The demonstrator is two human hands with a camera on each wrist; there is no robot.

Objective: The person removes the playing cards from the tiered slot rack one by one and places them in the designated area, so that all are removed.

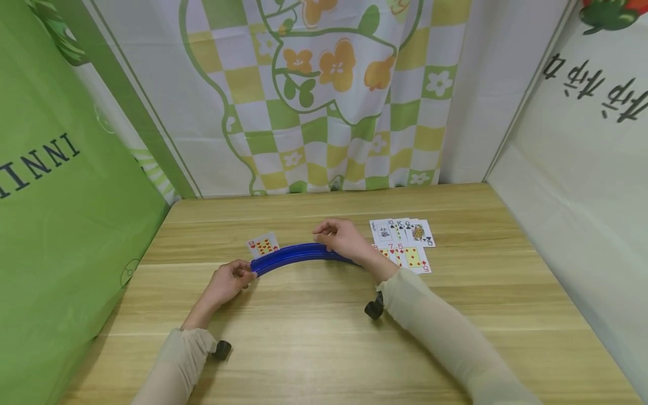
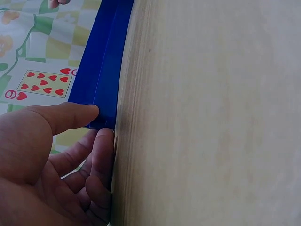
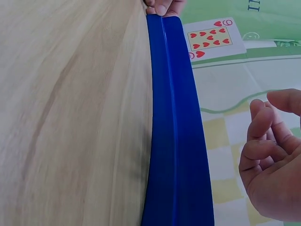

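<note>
A curved blue playing-card holder [image 1: 296, 254] lies across the middle of the table. At its left end my left hand [image 1: 230, 281] pinches it, thumb on top and fingers at the end and underside, as the left wrist view shows. A nine of hearts [image 1: 263, 245] shows at the holder's far side, near that left end; the holder covers part of its lower edge. My right hand [image 1: 346, 243] is over the right part of the holder, fingers loosely curled, with nothing between them. In the right wrist view this hand [image 3: 275, 160] appears beside the blue strip.
Right of the holder, a fanned row of black-suit cards [image 1: 403, 232] with a joker lies face up. Nearer me is a row of red cards [image 1: 412, 259], partly behind my right wrist. A patterned curtain [image 1: 334, 140] hangs along the table's far edge.
</note>
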